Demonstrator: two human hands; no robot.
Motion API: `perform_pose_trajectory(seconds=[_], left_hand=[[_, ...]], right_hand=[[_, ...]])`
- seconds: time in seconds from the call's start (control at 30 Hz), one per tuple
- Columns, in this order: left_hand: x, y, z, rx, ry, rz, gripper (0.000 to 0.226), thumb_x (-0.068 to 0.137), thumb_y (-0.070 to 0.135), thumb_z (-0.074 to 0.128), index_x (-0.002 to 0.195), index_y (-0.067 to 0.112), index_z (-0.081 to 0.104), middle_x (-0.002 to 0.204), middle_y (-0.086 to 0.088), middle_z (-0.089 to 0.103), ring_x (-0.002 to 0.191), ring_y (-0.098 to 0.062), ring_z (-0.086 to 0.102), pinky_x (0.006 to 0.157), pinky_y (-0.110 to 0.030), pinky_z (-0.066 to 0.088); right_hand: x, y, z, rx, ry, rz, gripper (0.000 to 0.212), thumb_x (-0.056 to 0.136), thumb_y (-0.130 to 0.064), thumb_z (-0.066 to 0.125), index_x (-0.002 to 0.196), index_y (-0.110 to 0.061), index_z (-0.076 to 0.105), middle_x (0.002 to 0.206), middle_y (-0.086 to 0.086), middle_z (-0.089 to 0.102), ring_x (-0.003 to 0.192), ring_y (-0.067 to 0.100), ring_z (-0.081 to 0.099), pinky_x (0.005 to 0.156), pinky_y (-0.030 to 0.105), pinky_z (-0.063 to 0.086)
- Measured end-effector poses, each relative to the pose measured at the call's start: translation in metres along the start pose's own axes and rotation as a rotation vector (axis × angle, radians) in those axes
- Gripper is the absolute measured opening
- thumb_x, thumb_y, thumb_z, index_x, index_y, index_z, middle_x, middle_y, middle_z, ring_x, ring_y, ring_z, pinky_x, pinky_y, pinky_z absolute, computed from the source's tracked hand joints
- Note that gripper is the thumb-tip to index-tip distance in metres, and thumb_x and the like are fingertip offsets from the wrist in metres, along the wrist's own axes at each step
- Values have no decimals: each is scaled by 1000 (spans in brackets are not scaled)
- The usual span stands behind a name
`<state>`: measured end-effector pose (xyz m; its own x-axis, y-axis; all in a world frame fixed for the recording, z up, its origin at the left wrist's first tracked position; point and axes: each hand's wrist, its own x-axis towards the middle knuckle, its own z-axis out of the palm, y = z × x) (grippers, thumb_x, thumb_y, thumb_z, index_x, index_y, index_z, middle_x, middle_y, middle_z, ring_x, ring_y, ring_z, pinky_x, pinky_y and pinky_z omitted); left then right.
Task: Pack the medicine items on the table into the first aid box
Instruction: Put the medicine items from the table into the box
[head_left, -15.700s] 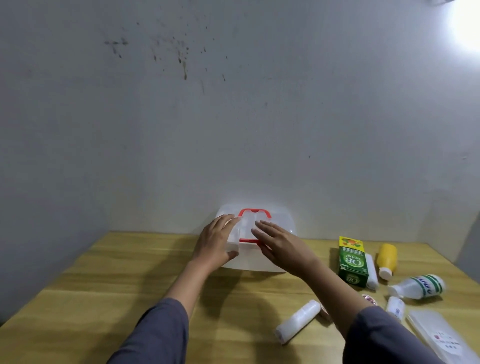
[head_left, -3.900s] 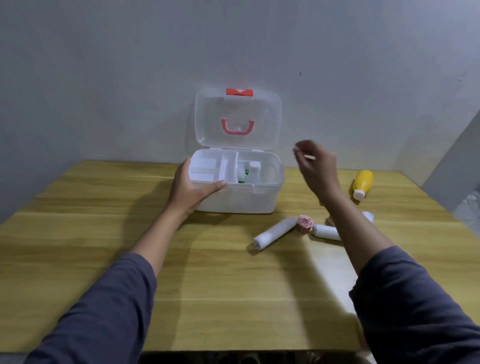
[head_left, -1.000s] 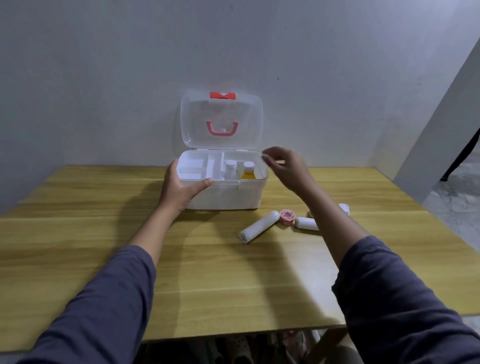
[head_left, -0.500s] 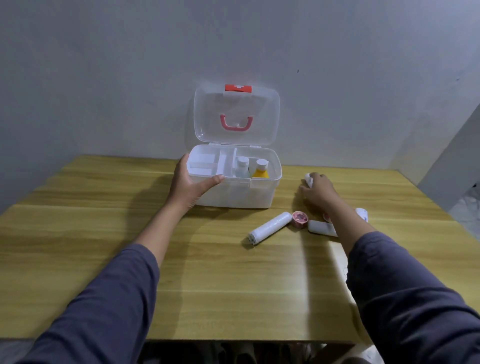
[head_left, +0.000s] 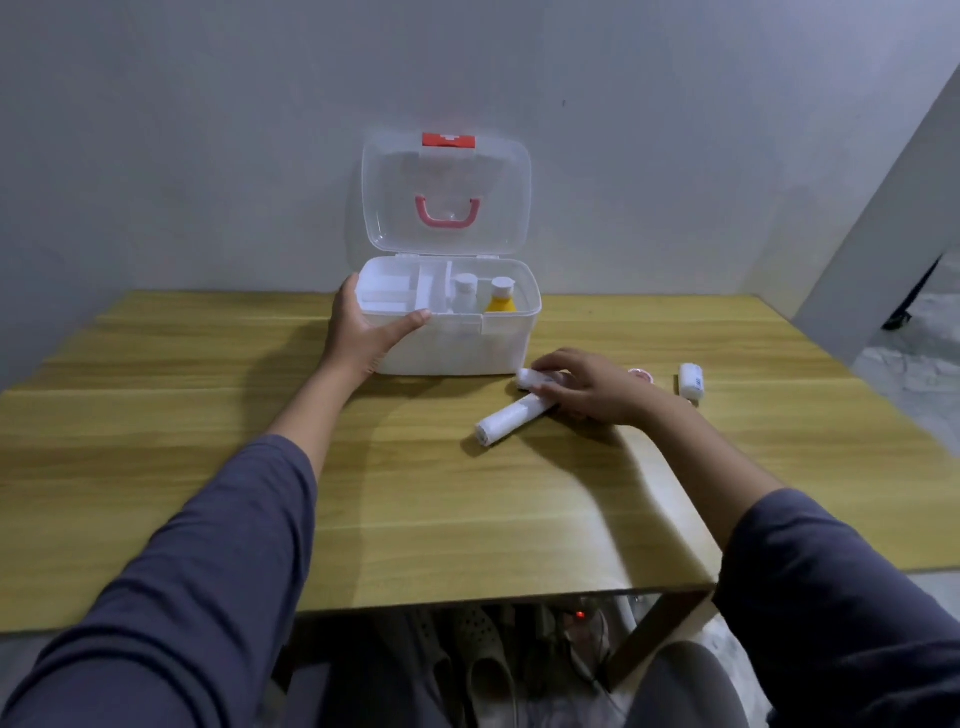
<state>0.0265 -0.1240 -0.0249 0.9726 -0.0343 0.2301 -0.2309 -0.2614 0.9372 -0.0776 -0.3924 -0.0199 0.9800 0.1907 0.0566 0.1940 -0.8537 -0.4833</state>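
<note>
Two bottles (head_left: 483, 294) stand in the box (head_left: 457, 343); rolls (head_left: 511, 419) lie right.

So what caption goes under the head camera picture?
Left hand steadies the open first aid box; right hand grasps a white tube.

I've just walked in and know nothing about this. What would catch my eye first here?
The clear first aid box at the back of the wooden table, its lid up against the wall, a white-capped bottle and a yellow bottle inside. The left hand grips its front left corner. The right hand rests on white rolls lying in front of the box to its right.
</note>
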Motion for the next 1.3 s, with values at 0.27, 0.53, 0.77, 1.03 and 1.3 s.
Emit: perform_pose_trajectory(seconds=[0.27, 0.53, 0.77, 1.03, 1.3], left_hand=[[0, 0, 0, 16, 8, -3, 129, 40, 71, 80, 147, 18, 32, 149, -4, 41, 137, -21, 41, 113, -44, 38], [-4, 3, 1, 12, 15, 11, 128, 41, 73, 80, 146, 16, 33, 149, -6, 42, 137, -23, 42, 112, -44, 38], [-5, 4, -1, 33, -7, 29, 123, 44, 70, 79, 146, 19, 32, 148, -2, 43, 136, -20, 41, 112, -43, 38], [-2, 0, 2, 59, 15, 80, 103, 59, 49, 83, 144, 19, 34, 143, 6, 39, 127, -8, 39, 101, -25, 34], [-1, -3, 4, 43, 48, 64, 100, 64, 39, 85, 146, 16, 32, 142, 4, 39, 131, -11, 39, 102, -23, 31]], right_hand=[[-11, -26, 31, -200, -65, -232, 56, 81, -46, 62, 127, -18, 48, 123, 3, 55, 109, 20, 53, 93, 36, 45], [-3, -38, 39, -115, 211, -394, 46, 90, -33, 49, 125, -5, 46, 120, 15, 53, 106, 26, 51, 92, 32, 39], [39, -62, -26, 595, 840, -340, 39, 89, -26, 46, 120, -4, 38, 105, 9, 48, 84, 7, 48, 76, 13, 41], [112, -50, -43, 911, 568, -47, 31, 93, -16, 50, 112, -14, 26, 103, 4, 43, 89, 13, 49, 78, 23, 45], [123, -42, -38, 652, 412, 82, 43, 83, -15, 63, 121, -7, 44, 105, 7, 54, 89, 17, 54, 69, 23, 48]])
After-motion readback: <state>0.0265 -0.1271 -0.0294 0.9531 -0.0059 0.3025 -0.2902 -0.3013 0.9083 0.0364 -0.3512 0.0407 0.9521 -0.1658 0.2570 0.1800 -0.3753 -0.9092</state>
